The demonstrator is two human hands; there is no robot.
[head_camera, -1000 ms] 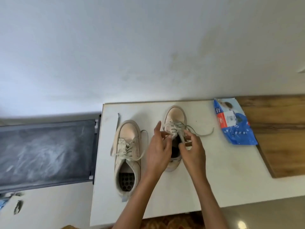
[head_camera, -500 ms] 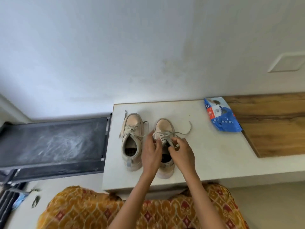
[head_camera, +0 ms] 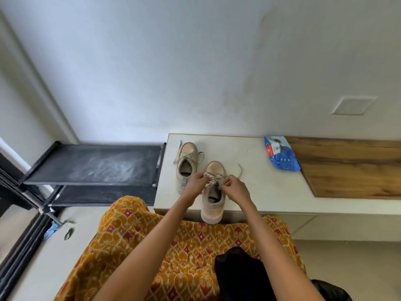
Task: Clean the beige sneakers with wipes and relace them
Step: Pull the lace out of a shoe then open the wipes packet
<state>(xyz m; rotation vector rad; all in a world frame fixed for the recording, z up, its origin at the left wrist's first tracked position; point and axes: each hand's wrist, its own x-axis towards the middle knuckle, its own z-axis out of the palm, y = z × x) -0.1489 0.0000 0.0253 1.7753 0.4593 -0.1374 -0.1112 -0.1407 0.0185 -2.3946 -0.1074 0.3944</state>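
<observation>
Two beige sneakers stand on a white counter (head_camera: 260, 192), toes toward the wall. The left sneaker (head_camera: 186, 166) sits further back with its laces loosely tied. The right sneaker (head_camera: 213, 192) is nearer, and its heel hangs over the counter's front edge. My left hand (head_camera: 195, 184) and my right hand (head_camera: 233, 187) each pinch a strand of its grey lace (head_camera: 214, 178) over the tongue. One loose lace end (head_camera: 239, 169) trails to the right on the counter.
A blue wipes pack (head_camera: 282, 156) lies at the back right of the counter, beside a wooden panel (head_camera: 351, 166). A black dusty rack (head_camera: 95, 166) stands left of the counter. My orange patterned clothing (head_camera: 173, 246) fills the foreground.
The camera pulled back and looked lower. The right sneaker came toward the counter's front edge, its heel now over it. Both hands stayed on its lace.
</observation>
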